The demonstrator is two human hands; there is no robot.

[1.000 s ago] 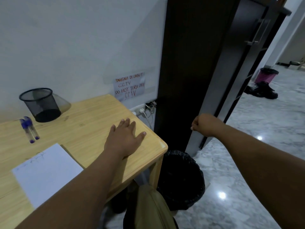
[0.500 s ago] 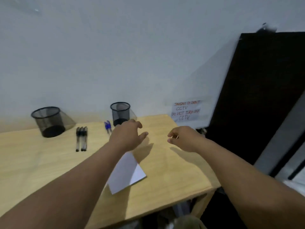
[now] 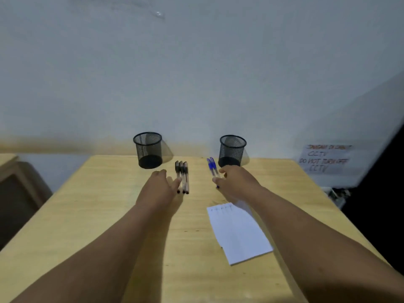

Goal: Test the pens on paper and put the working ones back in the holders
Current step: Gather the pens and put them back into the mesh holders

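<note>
The wooden counter (image 3: 109, 215) holds everything. Both arms reach straight out toward 12 o'clock. A white paper (image 3: 238, 232) lies at 5 o'clock from the right hand (image 3: 236, 182). Two black mesh holders stand at the back, the left holder (image 3: 148, 149) and the right holder (image 3: 232, 150). The left hand (image 3: 160, 185) has loose, fairly straight fingers touching the three black pens (image 3: 182, 177). The right hand's fingers curl at the two blue pens (image 3: 212, 169), but I cannot tell if they grip them.

An office-like room is suggested: a plain wooden worktop (image 3: 109, 215) set against a bare wall, two mesh pen holders (image 3: 148, 149), and a handwritten CCTV notice (image 3: 325, 158) taped up.
</note>
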